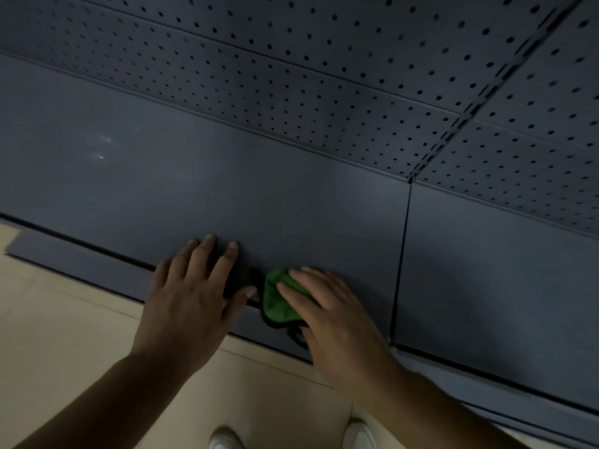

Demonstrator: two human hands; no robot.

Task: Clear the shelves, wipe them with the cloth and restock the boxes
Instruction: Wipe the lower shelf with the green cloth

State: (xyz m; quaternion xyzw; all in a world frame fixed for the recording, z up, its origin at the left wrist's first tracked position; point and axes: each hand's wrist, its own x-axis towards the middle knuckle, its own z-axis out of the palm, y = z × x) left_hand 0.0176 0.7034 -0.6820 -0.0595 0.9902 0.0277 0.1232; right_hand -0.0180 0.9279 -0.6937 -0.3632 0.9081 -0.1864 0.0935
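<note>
Since no boxes stand on the shelf (291, 196) in view, I judge the clearing done here and the wiping under way; restocking is all yet to do. The green cloth (275, 299) lies bunched on the shelf, near its front edge. I have the right grip (337, 322) laid over the cloth, fingers fairly straight, pressing down rather than pinching. The left grip (188, 306) rests flat on the shelf just beside the cloth, fingers spread, holding nothing.

i see the left hand (191, 296) lying flat on the dark grey shelf (227, 189), the right hand (334, 322) pressing the bunched green cloth (278, 301) just beside it, with the pegboard panel (324, 76) behind.
</note>
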